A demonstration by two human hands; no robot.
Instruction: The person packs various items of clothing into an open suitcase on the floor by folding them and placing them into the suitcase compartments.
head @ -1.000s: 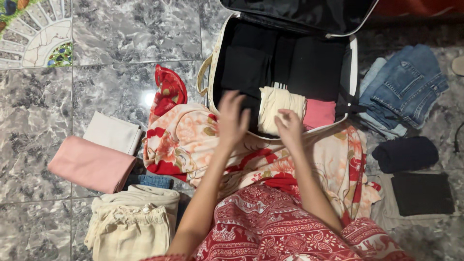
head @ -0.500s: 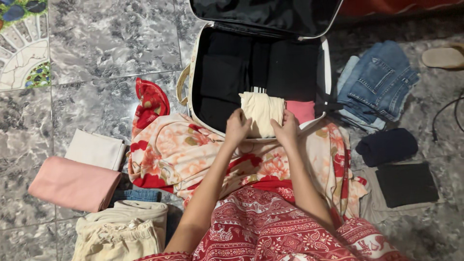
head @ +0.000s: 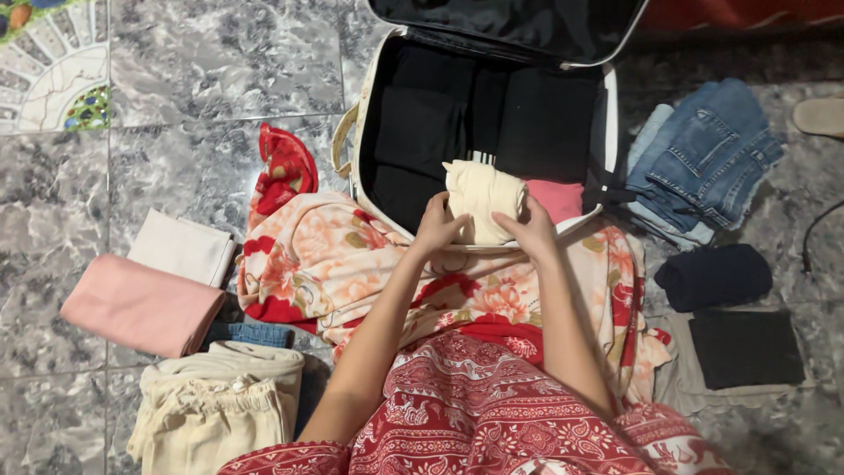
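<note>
Lifted slightly since the earlier frame, cream rolled garment (head: 482, 200), soft and light, is clasped at its near end by left hand (head: 437, 225) and right hand (head: 531, 230), fingers curled, over open suitcase (head: 610, 114).

The rolled cloth (head: 482, 199) sits in the open suitcase (head: 369, 167), at its near edge, between both hands. Folded jeans (head: 703, 158) lie on the floor right of the suitcase. Folded clothes (head: 145, 303) lie on the floor to the left.

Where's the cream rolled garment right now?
In the head view, the cream rolled garment sits at the near edge of the open suitcase, held between the left hand and right hand, just left of a pink folded piece.
</note>
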